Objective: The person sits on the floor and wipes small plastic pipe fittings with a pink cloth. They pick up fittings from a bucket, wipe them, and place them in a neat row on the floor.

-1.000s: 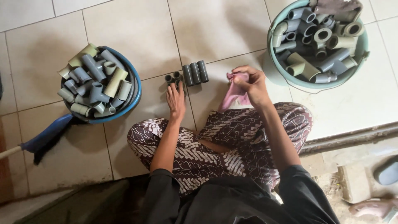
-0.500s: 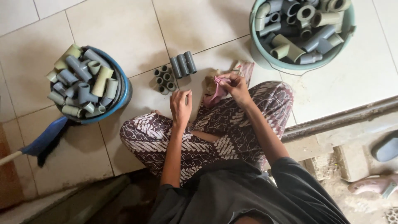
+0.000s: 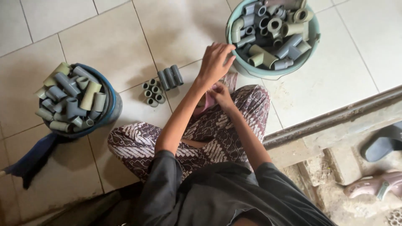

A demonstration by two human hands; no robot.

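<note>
My left hand (image 3: 215,60) reaches across my body with fingers apart and empty, just short of the rim of the teal bucket (image 3: 252,71), which is full of grey and olive pipe fittings (image 3: 274,29). Below that arm, my right hand (image 3: 220,96) rests on my patterned knee, gripping a pink cloth (image 3: 202,105); the arm hides part of it. On the tiles to the left lie three dark grey pipe sleeves (image 3: 170,77) side by side. Several small upright sleeves (image 3: 151,91) stand next to them.
A blue bucket (image 3: 114,101) heaped with grey and olive pipe pieces stands at the left. A blue broom head (image 3: 29,157) lies below it. A dark step edge (image 3: 335,119) runs at the right, with a grey sandal (image 3: 383,146) and a pink sandal (image 3: 372,186) beyond.
My left hand has left my knee and swung up and right toward the teal bucket. My right hand has lowered the pink cloth onto my lap. The view has shifted right.
</note>
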